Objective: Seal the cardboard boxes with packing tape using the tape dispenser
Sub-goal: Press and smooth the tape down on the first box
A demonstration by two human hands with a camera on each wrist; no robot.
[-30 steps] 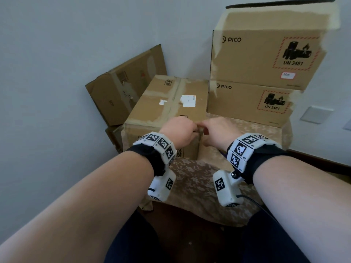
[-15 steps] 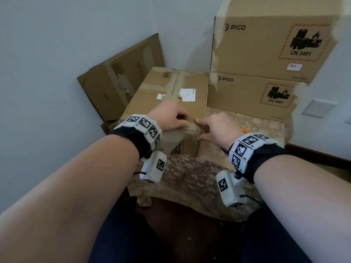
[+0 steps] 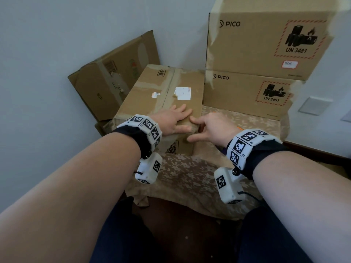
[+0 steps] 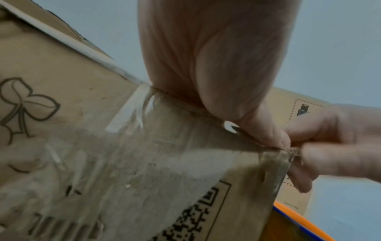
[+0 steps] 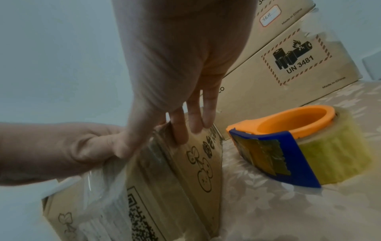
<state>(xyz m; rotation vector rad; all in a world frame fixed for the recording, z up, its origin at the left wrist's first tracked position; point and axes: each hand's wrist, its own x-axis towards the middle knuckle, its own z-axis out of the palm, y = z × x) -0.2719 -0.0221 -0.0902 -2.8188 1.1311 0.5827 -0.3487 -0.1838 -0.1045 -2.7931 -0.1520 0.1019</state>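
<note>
Looking down from the head view, we see the left hand (image 3: pixel 171 120) pressing flat, fingers straight, on the cardboard box (image 3: pixel 161 92); the right hand (image 3: pixel 210 128), fingers spread wide, touches its near corner. Left wrist view: clear tape (image 4: pixel 132 110) wraps the edge. Right wrist view: the tape dispenser (image 5: pixel 299 146) sits on the tabletop (image 5: pixel 288 212) just beside the box.

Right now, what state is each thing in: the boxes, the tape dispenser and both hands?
Front box: flaps closed, taped along the top seam.
Left hand: flat, pressing on the box top.
Right hand: fingers straight, touching the box's near right corner.
Tape dispenser: set down on the patterned cloth, unheld, right of the box.
Two PICO boxes: closed, stacked.
Box at back left: tilted against the wall.
</note>
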